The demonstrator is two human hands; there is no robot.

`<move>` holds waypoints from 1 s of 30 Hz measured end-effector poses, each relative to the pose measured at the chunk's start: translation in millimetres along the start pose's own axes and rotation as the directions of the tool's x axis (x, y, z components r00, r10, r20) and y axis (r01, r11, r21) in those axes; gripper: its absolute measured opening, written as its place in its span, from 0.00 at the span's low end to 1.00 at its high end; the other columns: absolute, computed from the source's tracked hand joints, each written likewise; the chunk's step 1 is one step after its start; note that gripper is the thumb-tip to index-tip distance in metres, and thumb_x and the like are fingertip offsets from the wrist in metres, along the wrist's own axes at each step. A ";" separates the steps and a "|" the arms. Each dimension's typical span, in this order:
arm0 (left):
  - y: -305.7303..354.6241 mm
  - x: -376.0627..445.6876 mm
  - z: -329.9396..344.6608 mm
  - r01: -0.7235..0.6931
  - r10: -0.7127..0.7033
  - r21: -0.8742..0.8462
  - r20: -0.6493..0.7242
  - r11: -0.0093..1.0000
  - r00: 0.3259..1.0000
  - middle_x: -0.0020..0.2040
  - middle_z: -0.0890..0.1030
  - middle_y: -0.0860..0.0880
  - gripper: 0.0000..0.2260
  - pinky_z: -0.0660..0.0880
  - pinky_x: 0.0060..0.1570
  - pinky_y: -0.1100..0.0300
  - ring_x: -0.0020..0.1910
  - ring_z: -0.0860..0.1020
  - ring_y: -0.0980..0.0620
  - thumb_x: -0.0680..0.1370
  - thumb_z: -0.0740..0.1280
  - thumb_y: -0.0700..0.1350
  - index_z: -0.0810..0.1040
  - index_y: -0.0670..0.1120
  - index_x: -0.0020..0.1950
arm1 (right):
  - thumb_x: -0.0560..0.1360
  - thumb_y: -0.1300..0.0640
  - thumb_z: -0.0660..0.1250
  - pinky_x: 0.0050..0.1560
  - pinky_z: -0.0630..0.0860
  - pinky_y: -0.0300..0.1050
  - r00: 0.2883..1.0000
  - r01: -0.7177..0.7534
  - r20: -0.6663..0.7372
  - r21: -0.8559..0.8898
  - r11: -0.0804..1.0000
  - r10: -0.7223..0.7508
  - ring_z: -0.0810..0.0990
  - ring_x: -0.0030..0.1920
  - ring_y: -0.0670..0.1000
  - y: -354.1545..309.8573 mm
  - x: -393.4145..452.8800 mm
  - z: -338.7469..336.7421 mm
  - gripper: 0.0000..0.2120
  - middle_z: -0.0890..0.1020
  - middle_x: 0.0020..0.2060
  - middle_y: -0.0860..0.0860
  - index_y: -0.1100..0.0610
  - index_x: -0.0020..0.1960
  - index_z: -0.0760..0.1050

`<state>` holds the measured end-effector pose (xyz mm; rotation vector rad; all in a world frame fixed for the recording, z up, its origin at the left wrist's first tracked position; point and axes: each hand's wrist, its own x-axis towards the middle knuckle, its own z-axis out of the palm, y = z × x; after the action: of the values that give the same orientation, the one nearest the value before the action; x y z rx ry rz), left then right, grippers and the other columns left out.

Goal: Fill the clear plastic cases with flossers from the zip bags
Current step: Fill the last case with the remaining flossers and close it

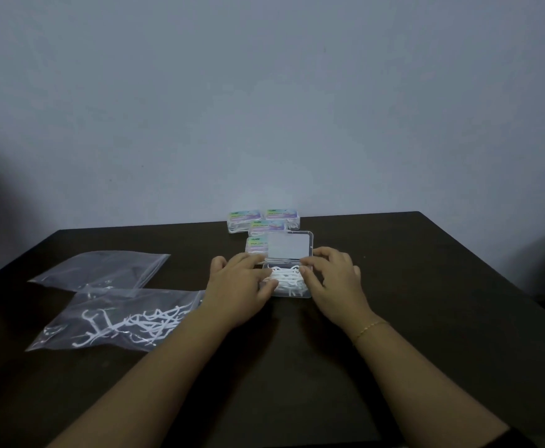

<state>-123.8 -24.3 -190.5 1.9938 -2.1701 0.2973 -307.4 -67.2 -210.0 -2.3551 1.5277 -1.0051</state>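
Both hands on the open clear case point(292, 294) at table centre: left hand point(238, 287) with fingers lightly curved, resting against the case's left side and touching the white flossers point(285, 279) inside; right hand point(332, 279) with curled fingers at the right rim, thumb at the lid hinge. Whether either really pinches a flosser, cannot tell. Lid point(288, 246) stands raised behind the hands. Four closed labelled cases point(266, 221) stacked just behind, near the table's far edge point(167, 225) by the wall; label print too blurred to read. Left: zip bag with flossers point(119, 321), mouth toward left hand; flatter, near-empty zip bag point(103, 270) behind it. Right half of dark table point(442, 302) bare, front strip too. Thin bracelet point(369, 328) on right wrist.
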 end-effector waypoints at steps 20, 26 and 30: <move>-106.2 -73.5 -64.3 0.172 -0.132 -0.014 0.583 0.985 0.802 0.79 0.52 0.51 0.56 0.46 0.73 0.44 0.77 0.48 0.44 0.62 0.77 0.60 0.41 0.62 0.77 | 0.80 0.48 0.57 0.60 0.58 0.46 0.860 0.355 0.389 0.007 0.935 -0.330 0.62 0.64 0.49 -100.6 -49.9 39.7 0.15 0.70 0.63 0.44 0.42 0.66 0.72; -99.9 -70.2 -45.0 0.063 -0.012 -0.094 0.466 0.994 0.885 0.73 0.66 0.58 0.53 0.49 0.69 0.52 0.74 0.60 0.50 0.63 0.75 0.64 0.43 0.61 0.77 | 0.78 0.49 0.59 0.61 0.58 0.47 0.864 0.319 0.411 0.005 0.948 -0.292 0.60 0.67 0.49 -105.5 -44.8 43.3 0.13 0.68 0.65 0.45 0.45 0.61 0.75; -107.2 -67.9 -48.3 0.049 -0.025 -0.043 0.430 0.998 0.902 0.78 0.55 0.51 0.60 0.46 0.73 0.48 0.77 0.52 0.49 0.59 0.76 0.66 0.39 0.57 0.77 | 0.74 0.55 0.60 0.56 0.57 0.44 0.886 0.192 0.412 0.093 0.977 -0.213 0.64 0.65 0.51 -109.1 -29.5 44.4 0.06 0.73 0.59 0.50 0.51 0.50 0.72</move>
<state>-11.4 45.1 -159.2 2.2356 -2.3460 -0.2315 -205.8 -0.7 -205.8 -2.5206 1.1017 -0.5045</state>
